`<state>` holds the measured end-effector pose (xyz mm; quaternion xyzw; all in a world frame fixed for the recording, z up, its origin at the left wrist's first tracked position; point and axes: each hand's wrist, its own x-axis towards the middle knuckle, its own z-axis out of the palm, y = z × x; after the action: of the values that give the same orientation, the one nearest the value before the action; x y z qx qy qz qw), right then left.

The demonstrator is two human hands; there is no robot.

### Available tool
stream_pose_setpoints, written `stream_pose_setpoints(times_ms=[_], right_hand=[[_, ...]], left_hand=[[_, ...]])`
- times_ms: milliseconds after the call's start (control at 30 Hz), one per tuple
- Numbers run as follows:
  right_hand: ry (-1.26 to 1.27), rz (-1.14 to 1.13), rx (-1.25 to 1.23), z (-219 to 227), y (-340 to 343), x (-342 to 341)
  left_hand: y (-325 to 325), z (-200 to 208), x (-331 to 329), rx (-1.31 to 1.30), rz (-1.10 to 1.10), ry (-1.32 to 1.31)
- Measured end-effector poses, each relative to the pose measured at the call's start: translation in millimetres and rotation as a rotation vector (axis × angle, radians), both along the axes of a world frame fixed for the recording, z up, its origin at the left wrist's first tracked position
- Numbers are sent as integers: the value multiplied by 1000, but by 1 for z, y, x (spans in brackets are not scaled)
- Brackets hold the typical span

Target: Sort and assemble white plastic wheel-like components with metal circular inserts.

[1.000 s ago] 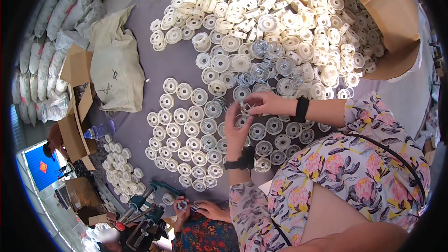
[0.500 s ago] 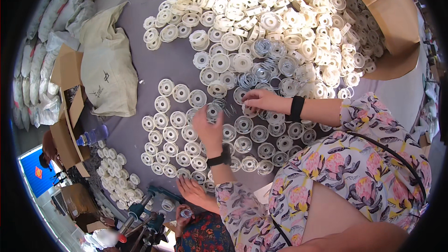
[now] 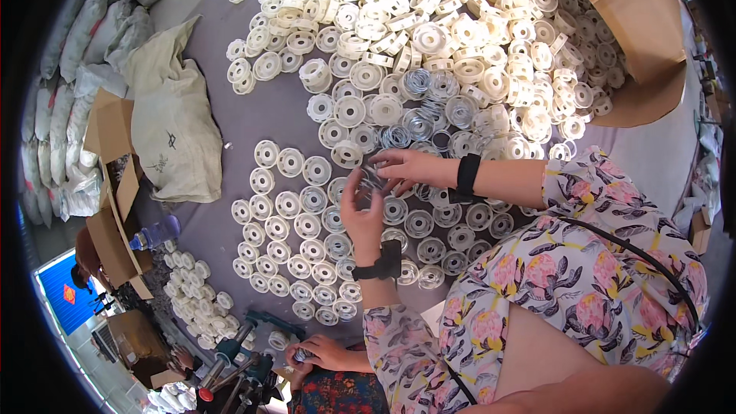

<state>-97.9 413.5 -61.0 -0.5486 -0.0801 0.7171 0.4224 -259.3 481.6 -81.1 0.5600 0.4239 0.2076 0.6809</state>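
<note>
My left hand (image 3: 363, 218) and my right hand (image 3: 410, 169) meet above the table, fingers curled around a thin silvery wire coil (image 3: 372, 177). The fingers partly hide the coil, and its edges are blurred. Beneath and beside my hands lie rows of white plastic wheel-like rings (image 3: 307, 226). Some of these rings, such as the one beside my left wrist (image 3: 337, 245), look greyer, with metal wire in them. Just beyond my right hand, a loose cluster of silvery wire coils (image 3: 420, 124) rests on the rings.
A big heap of white rings (image 3: 429, 38) spreads at the back, against a cardboard sheet (image 3: 636, 23). A beige sack (image 3: 175, 123) lies at left near an open carton (image 3: 115, 176) and a plastic bottle (image 3: 156, 232). A co-worker's hands (image 3: 326, 354) are near a green bench tool (image 3: 230, 349).
My hands have come together around the wire coil, the right moving left and the left slightly right. The whole view has shifted a little. The co-worker's hands have drawn together.
</note>
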Motion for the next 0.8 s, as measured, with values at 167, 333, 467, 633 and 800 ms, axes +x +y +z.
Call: stream_pose_setpoints(times_ms=[167,333,467,633,800], right_hand=[[-166,62,-7,-7,-5,-7],[-157,8,-41,-9,-13,-4],[-190,-45,-83,-17,-24,14],[-196,-32,-86,-14,-22,3],[-167,29,-97,-14,-23,3]], left_hand=[[55,-21,-25,337,147,291],[83,-37,-26,812,-23,550],[41,-22,16,894,-196,535],[17,-26,12,967,-217,513],[64,-23,-35,565,222,325]])
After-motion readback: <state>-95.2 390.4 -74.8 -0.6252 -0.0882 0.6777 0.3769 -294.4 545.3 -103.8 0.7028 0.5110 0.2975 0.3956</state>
